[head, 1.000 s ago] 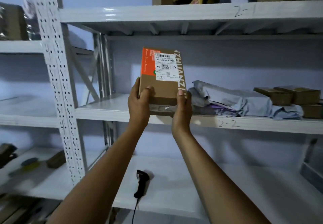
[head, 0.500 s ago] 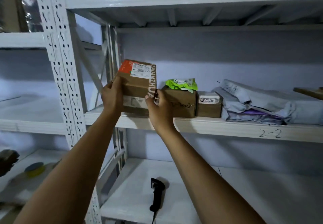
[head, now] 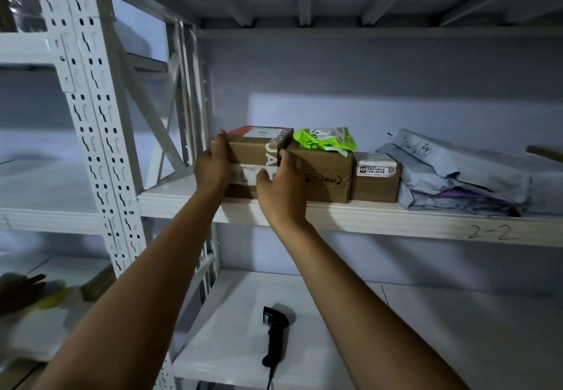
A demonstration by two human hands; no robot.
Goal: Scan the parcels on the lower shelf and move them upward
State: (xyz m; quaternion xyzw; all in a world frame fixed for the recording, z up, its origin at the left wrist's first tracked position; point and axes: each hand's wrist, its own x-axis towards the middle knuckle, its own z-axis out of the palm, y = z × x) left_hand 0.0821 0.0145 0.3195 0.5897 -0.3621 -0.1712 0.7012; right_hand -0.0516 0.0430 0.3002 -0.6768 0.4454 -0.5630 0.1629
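Black plastic marks the nearest object: a handheld barcode scanner (head: pixel 274 339) lying on the white lower shelf (head: pixel 426 344), its cord trailing toward the viewer. Two bare forearms reach up and away from it to the upper shelf (head: pixel 365 217), whose front edge bears the handwritten mark "2-2".

The left hand (head: pixel 213 167) presses flat against the left end of a brown cardboard parcel (head: pixel 254 153); the right hand (head: pixel 281 185) is curled over its front right corner. Both grip the parcel. It now rests flat on the upper shelf at the left end of the row, where half a second ago it was tilted and held above the shelf edge. Its long side runs left to right, with large white letters "UA" readable on the front, an orange-red strip and a white label on top; the label print is too small to read.

Touching its right side is a second brown box (head: pixel 327 176) with a scribble like "2-2002", and a bright green mailer (head: pixel 324 140) on top. Next comes a smaller box (head: pixel 376 181) with an unreadable white label, then grey poly bags (head: pixel 466 179) with scrawled writing.
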